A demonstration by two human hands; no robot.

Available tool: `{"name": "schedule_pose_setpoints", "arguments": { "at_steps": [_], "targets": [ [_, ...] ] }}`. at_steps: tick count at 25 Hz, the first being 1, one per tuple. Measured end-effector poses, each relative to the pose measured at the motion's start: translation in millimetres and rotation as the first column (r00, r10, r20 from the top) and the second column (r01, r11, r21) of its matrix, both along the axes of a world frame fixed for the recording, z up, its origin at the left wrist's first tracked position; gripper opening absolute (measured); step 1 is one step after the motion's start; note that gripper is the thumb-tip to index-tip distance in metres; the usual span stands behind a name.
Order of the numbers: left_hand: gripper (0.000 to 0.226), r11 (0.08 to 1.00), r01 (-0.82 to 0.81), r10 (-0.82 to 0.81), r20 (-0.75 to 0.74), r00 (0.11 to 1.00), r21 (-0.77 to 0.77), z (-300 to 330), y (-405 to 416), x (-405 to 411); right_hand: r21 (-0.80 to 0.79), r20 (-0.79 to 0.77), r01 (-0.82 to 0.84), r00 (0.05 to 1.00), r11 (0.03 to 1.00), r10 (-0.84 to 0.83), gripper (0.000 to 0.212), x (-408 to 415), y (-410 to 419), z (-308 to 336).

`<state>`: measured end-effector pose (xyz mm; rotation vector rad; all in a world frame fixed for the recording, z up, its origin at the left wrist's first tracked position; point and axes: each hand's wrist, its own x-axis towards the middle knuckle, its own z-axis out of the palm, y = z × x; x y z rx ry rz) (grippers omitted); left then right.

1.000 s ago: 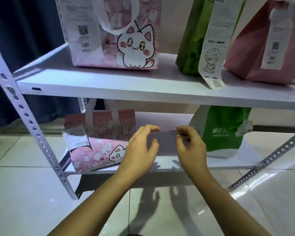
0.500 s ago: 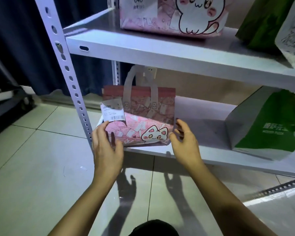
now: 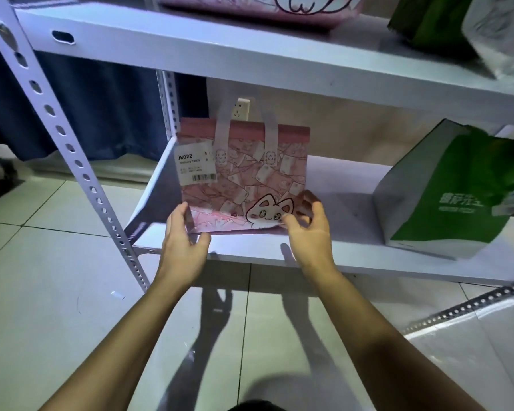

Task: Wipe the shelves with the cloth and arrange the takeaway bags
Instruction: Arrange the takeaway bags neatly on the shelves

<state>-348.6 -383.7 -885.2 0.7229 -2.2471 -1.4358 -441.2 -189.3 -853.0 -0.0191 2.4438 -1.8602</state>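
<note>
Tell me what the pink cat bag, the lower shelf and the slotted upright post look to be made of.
Pink cat bag: probably non-woven fabric, matte; soft flat strap handles, creased printed face.
Lower shelf: likely painted sheet metal, smooth white with a soft sheen; thin folded front lip.
Slotted upright post: painted steel angle, judging by its punched row of slots.

Cat bag (image 3: 244, 176) left of logo bag (image 3: 445, 197)

Lower shelf (image 3: 333, 250) carries pink cat bag (image 3: 250, 179), green bag (image 3: 445, 197).
</note>
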Motion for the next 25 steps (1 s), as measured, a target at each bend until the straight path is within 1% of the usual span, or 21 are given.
{"name": "schedule_pose_setpoints", "arguments": {
  "at_steps": [2, 5, 7, 9, 11, 12, 14, 15, 16, 18, 20, 22, 25],
  "targets": [
    [0.054, 0.998, 0.049, -0.048, 0.037, 0.998, -0.025, 1.2, 13.2, -20.4, -0.016, -0.006, 0.049, 0.999, 0.999, -0.049, 0.047, -19.2, 15.6, 0.3],
    [0.028, 0.997, 0.071, -0.067, 0.082, 0.994, -0.044, 3.1, 26.8, -44.8, -0.042, 0.013, 0.124, 0.992, 0.991, -0.124, 0.042, -43.7, 30.5, 1.3],
    [0.024, 0.998, 0.048, -0.042, 0.114, 0.993, -0.048, 5.5, 30.1, -54.9, -0.049, -0.007, 0.107, 0.994, 0.993, -0.108, 0.042, -51.4, 34.9, 0.2],
    [0.024, 0.998, 0.016, -0.008, 0.130, 0.991, -0.062, 7.9, 28.7, -58.5, -0.033, -0.005, 0.036, 0.999, 0.999, -0.036, 0.045, -56.6, 39.4, 0.0],
    [0.027, 0.997, -0.006, 0.015, 0.114, 0.993, -0.078, 6.9, 26.0, -56.7, 0.091, 0.010, -0.006, 1.000, 0.996, 0.005, 0.047, -61.9, 54.6, 0.3],
    [0.030, 0.995, -0.005, 0.014, 0.092, 0.996, -0.095, 5.0, 26.7, -55.6, 0.160, 0.010, 0.019, 1.000, 0.987, -0.020, 0.041, -65.3, 68.7, -0.5],
    [0.038, 0.992, -0.006, 0.013, 0.056, 0.998, -0.124, -0.4, 31.1, -50.5, 0.253, -0.013, 0.147, 0.989, 0.956, -0.149, 0.012, -67.2, 106.2, -6.8],
    [0.042, 0.991, -0.013, 0.019, 0.046, 0.999, -0.130, -4.0, 36.7, -48.2, 0.297, -0.014, 0.210, 0.976, 0.931, -0.216, 0.006, -64.2, 127.0, -12.3],
    [0.044, 0.992, -0.018, 0.023, 0.039, 0.999, -0.126, -7.6, 43.8, -45.6, 0.340, -0.010, 0.264, 0.961, 0.903, -0.278, 0.011, -60.2, 146.1, -19.4],
    [0.046, 0.994, 0.012, -0.008, 0.039, 0.999, -0.106, -13.9, 62.4, -45.3, 0.464, -0.027, 0.361, 0.919, 0.809, -0.394, 0.015, -56.4, 180.2, -34.6],
    [0.046, 0.988, 0.080, -0.073, 0.059, 0.996, -0.132, -18.5, 78.7, -49.0, 0.569, -0.076, 0.410, 0.889, 0.712, -0.451, 0.031, -59.7, 204.9, -44.5],
    [0.047, 0.974, 0.128, -0.114, 0.080, 0.990, -0.187, -19.5, 87.6, -57.7, 0.603, -0.086, 0.387, 0.901, 0.698, -0.425, 0.041, -68.8, 219.2, -46.8],
    [0.040, 0.967, 0.133, -0.105, 0.137, 0.985, -0.216, -18.6, 89.5, -70.5, 0.622, -0.116, 0.355, 0.923, 0.697, -0.367, 0.045, -82.1, 229.7, -52.3]
  ]
}}
